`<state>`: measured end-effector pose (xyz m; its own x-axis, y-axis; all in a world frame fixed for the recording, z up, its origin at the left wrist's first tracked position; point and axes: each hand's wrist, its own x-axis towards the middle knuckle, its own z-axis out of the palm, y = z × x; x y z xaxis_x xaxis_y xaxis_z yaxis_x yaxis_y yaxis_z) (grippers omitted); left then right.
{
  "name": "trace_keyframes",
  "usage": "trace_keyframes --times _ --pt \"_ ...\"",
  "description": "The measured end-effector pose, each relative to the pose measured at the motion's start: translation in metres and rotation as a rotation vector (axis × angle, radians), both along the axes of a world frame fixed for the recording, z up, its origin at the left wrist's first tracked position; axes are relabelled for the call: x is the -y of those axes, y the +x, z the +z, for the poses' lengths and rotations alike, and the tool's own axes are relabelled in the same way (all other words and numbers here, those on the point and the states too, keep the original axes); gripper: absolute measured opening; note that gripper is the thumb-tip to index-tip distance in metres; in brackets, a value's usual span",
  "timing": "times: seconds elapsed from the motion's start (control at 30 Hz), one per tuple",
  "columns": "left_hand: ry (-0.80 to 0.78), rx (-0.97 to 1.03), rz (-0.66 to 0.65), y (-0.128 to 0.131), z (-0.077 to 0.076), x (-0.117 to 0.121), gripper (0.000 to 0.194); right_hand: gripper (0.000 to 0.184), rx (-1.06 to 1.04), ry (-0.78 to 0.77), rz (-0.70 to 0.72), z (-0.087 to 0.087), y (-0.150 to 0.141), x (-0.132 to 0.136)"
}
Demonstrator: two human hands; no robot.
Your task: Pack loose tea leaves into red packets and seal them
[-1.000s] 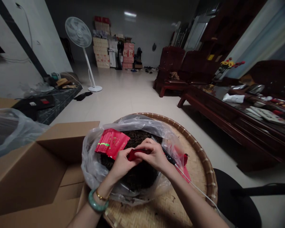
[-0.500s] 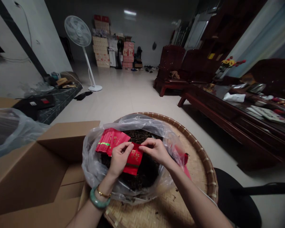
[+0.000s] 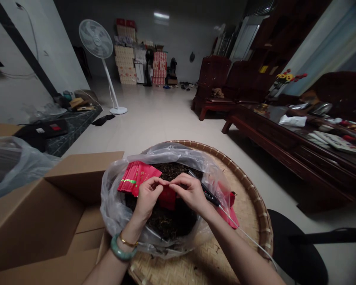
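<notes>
My left hand and my right hand pinch the top edge of a small red packet, thumbs and fingertips almost meeting. The packet hangs above dark dried leaves, like loose tea, inside a clear plastic bag with its mouth spread wide. A fanned stack of red packets lies on the leaves beyond my left hand. Partly hidden behind my right hand is a black-handled tool with a metal end and a white cord. More red packets lie at the bag's right side.
A round woven bamboo tray carries the bag. An open cardboard box stands at the left, and a black round base at the right. Farther off are a white standing fan and a dark wooden table.
The packet was largely hidden between my fingers, then hung with its printed front showing, and now tilts darker as my hands draw together along its top edge. The tool shows again.
</notes>
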<state>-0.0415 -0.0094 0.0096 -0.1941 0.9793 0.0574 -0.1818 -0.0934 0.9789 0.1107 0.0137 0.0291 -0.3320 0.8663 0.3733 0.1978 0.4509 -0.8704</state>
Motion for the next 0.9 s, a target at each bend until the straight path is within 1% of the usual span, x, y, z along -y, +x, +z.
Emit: trace_keyframes --times 0.1,0.17,0.23,0.3,0.33,0.43,0.47,0.53,0.6,0.67,0.73,0.8,0.9 --pt "0.025 -0.114 -0.052 -0.004 0.002 0.001 0.013 0.014 0.009 0.051 -0.014 0.004 0.000 0.001" --pt "0.048 -0.175 -0.056 -0.006 0.002 0.002 0.013 0.013 0.020 0.082 -0.018 0.006 -0.001 0.001" --pt "0.081 -0.209 -0.047 -0.009 0.002 0.002 0.014 0.012 0.034 0.103 -0.014 0.006 -0.002 0.002" --pt "0.104 -0.238 -0.082 -0.010 0.000 0.003 0.018 0.011 0.039 0.117 -0.013 0.005 -0.002 0.002" --pt "0.110 -0.266 -0.114 -0.011 -0.001 0.003 0.023 0.011 0.037 0.127 -0.017 0.005 -0.002 0.003" --pt "0.104 -0.418 -0.202 -0.013 -0.009 0.005 0.047 0.011 0.046 0.180 -0.013 0.003 0.001 0.005" --pt "0.096 -0.476 -0.217 -0.014 -0.012 0.006 0.051 0.012 0.061 0.213 0.001 0.003 0.002 0.006" --pt "0.083 -0.565 -0.238 -0.014 -0.017 0.008 0.050 0.013 0.127 0.305 0.030 0.004 0.006 0.011" --pt "0.091 -0.611 -0.248 -0.014 -0.021 0.011 0.048 0.014 0.247 0.409 0.048 0.009 0.010 0.017" --pt "0.117 -0.633 -0.246 -0.014 -0.022 0.014 0.044 0.016 0.384 0.491 0.047 0.015 0.012 0.024" --pt "0.151 -0.640 -0.236 -0.014 -0.021 0.016 0.042 0.021 0.483 0.539 0.044 0.022 0.012 0.031" --pt "0.179 -0.637 -0.226 -0.014 -0.020 0.019 0.043 0.025 0.534 0.578 0.039 0.029 0.011 0.035" --pt "0.203 -0.638 -0.224 -0.015 -0.017 0.022 0.043 0.024 0.556 0.670 0.034 0.032 0.011 0.038"
